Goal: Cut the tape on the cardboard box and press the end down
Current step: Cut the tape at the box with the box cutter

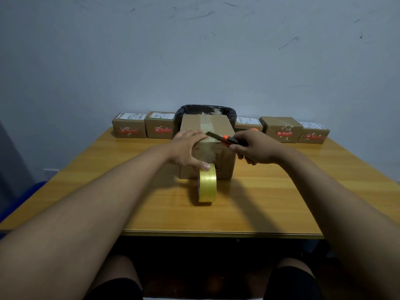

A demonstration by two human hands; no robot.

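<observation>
- Head view: the cardboard box (206, 146) stands mid-table, a strip of clear tape running over its top and down its near face to the yellow tape roll (207, 185), which stands on edge against the box's foot.
- The left hand (186, 148) lies spread and flat on the box's near top edge, thumb down by the roll, holding nothing.
- The right hand (254, 148) is closed around an orange-and-black utility knife (225, 139), blade aimed left toward the tape at the box edge.
- Risk: the blade tip sits very near the left fingers; a slip along the slick tape could nick them.
- Risk: slack tape may crumple rather than cut, or the freed end may curl back onto itself.
- The wooden table (151, 204) is glossy and level; five small labelled parcels (129, 127) line its far edge, a black-lined bin (205, 110) behind the box, against a scuffed pale wall.
</observation>
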